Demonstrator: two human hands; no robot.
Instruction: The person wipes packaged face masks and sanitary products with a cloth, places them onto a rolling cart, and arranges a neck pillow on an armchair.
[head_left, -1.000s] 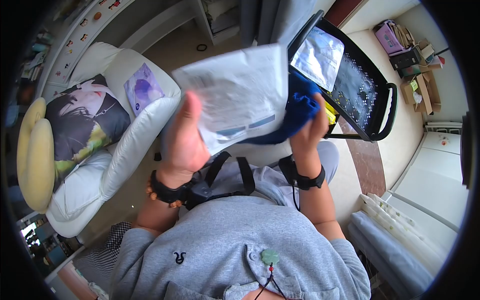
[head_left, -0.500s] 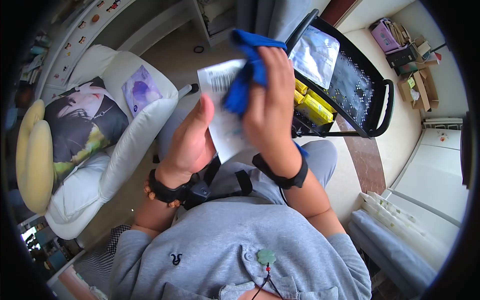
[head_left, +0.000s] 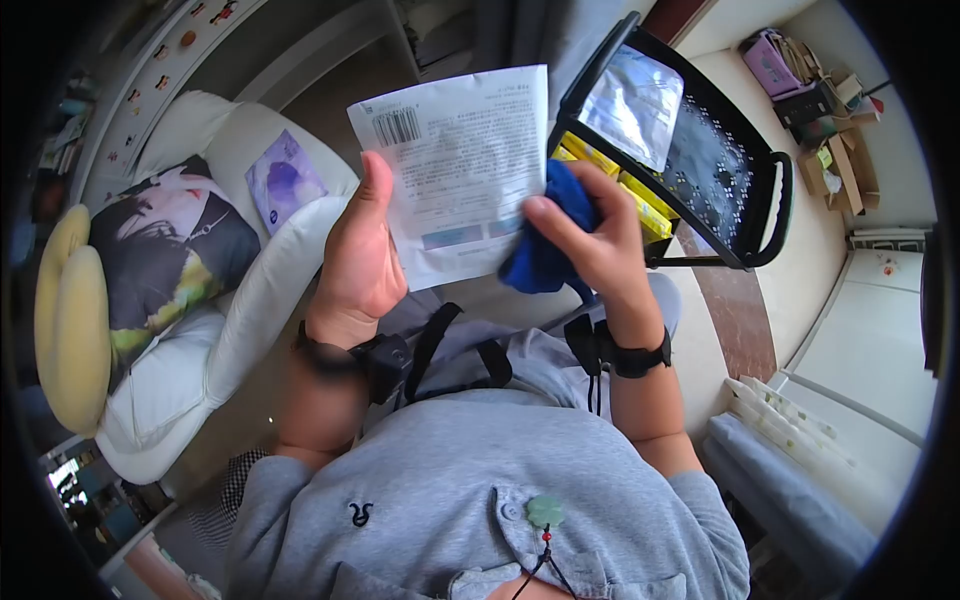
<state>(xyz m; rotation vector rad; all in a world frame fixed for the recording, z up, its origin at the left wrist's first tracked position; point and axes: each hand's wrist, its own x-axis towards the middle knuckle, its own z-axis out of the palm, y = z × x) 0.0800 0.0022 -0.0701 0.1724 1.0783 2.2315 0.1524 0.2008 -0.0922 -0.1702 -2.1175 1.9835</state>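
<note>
A flat white packet with a barcode and fine print is held up in front of me. My left hand grips its left edge, thumb upright at the side and the other fingers hidden behind it. My right hand is closed round a bunched blue cloth, which touches the packet's lower right edge. Beyond my right hand, a silvery packet lies on the black cart's top tray, with yellow packages on a level below.
A white armchair at the left holds a printed cushion, a purple packet and a yellow plush object. Cardboard boxes and a purple box stand at the far right.
My right hand and the blue cloth have moved from over the packet to its lower right, uncovering the printed face. The packet now faces me more squarely, still in my left hand.
</note>
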